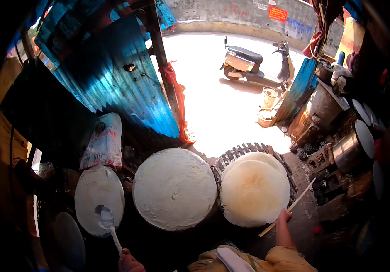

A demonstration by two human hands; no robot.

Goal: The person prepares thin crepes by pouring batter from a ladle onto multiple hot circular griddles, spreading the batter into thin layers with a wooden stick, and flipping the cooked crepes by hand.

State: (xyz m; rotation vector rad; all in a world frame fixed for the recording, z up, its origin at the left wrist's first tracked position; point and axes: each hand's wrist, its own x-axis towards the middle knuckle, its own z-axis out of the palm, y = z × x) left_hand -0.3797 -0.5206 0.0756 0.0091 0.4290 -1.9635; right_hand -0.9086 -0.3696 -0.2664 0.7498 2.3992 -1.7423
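Observation:
My left hand (129, 262) is closed round the handle of a ladle (115, 238). The ladle's bowl rests at the near edge of a round vessel (96, 190) with a whitish surface, and something pale lies in the bowl. At the middle is a large round disc covered in a white, slightly lumpy layer (174, 190). My right hand (284, 216) grips a long thin wooden stick (301, 196), slanting up to the right. Beside that hand lies a round pale flatbread (255, 190), browned at its centre, on a round surface with a ridged dark rim (242, 148).
A white printed sack (104, 140) stands behind the left vessel. Metal drums (356, 147), a wooden crate and dark briquettes crowd the right. A blue corrugated sheet (118, 77) stands at back left. Outside, a scooter (249, 61) is parked near buckets (270, 96).

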